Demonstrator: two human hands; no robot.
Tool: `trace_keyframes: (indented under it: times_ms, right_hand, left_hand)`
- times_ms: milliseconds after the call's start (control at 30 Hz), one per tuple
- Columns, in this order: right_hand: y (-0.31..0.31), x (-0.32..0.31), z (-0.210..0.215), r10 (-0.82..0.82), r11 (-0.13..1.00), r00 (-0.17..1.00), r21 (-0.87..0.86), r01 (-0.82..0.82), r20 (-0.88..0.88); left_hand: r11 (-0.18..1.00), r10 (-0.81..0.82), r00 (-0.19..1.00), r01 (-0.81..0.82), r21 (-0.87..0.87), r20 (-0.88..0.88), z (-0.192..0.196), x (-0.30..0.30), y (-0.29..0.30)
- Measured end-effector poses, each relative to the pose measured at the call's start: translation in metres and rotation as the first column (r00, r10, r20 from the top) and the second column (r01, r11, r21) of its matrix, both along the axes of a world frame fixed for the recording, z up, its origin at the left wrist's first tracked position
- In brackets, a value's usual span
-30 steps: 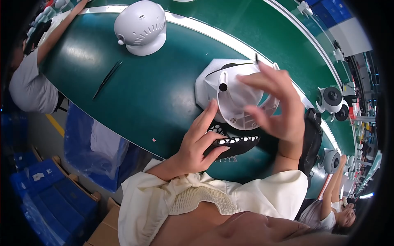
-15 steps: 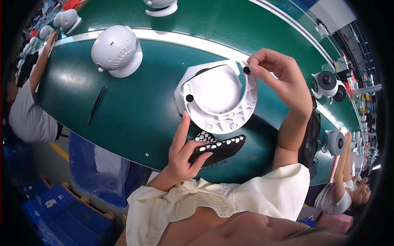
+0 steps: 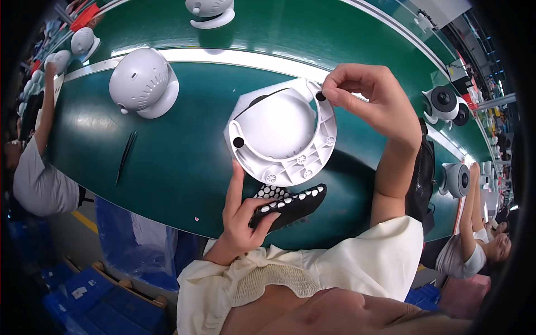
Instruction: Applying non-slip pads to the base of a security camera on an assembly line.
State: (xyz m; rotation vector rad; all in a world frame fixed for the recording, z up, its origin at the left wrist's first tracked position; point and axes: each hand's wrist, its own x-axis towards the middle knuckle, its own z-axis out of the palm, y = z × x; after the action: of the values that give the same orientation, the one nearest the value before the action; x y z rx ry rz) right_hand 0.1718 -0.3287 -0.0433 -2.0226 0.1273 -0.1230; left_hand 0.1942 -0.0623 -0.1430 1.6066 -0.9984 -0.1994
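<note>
A white C-shaped base lies ribbed side up against a white rounded housing on the green table. Round black pads sit on its two ends, a left pad and a right pad. My right hand is closed in a pinch, its fingertips at the right pad's edge; anything between them is hidden. My left hand grips a bent black sheet of foam pads with white round spots along it. The left index finger stretches out to the base's near rim.
Black tweezers lie to the left, below another white round device. More devices, one white and one with a black disc, stand farther off. A black bag is beside my right arm. Co-workers sit at both sides.
The view has shifted slightly, so the base and both hands appear a little farther left. My right fingertips have slid off the right pad to its edge. The left grip is unchanged.
</note>
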Motion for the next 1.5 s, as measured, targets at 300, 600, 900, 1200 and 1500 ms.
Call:
trace_keyframes:
  times_ms: [300, 600, 900, 1200, 1500]
  right_hand:
    - [0.001, 0.003, -0.003, -0.043, 0.990, 0.998, -0.132, 0.049, 0.051]
    - [0.053, -0.012, -0.009, 0.004, 0.457, 0.968, -0.862, 0.221, 0.251]
    - [0.011, -0.007, 0.017, 0.079, 0.914, 0.996, -0.402, -0.055, 0.043]
    - [0.058, 0.034, -0.010, 0.249, 0.967, 0.922, -0.026, -0.252, 0.298]
    - [0.070, 0.043, -0.023, 0.440, 0.684, 0.897, 0.635, -0.361, 0.036]
  left_hand:
    - [1.000, 0.001, 1.000, -0.001, -0.013, -0.002, -0.003, 0.003, -0.003]
    - [1.000, 0.000, 1.000, 0.000, -0.020, 0.018, -0.004, 0.007, -0.002]
    - [0.999, -0.016, 0.999, 0.017, -0.027, 0.037, -0.004, 0.011, 0.005]
    - [1.000, -0.028, 0.999, 0.028, 0.004, 0.045, 0.002, 0.012, 0.004]
    - [0.999, -0.039, 0.997, 0.041, -0.018, 0.068, 0.007, 0.009, 0.000]
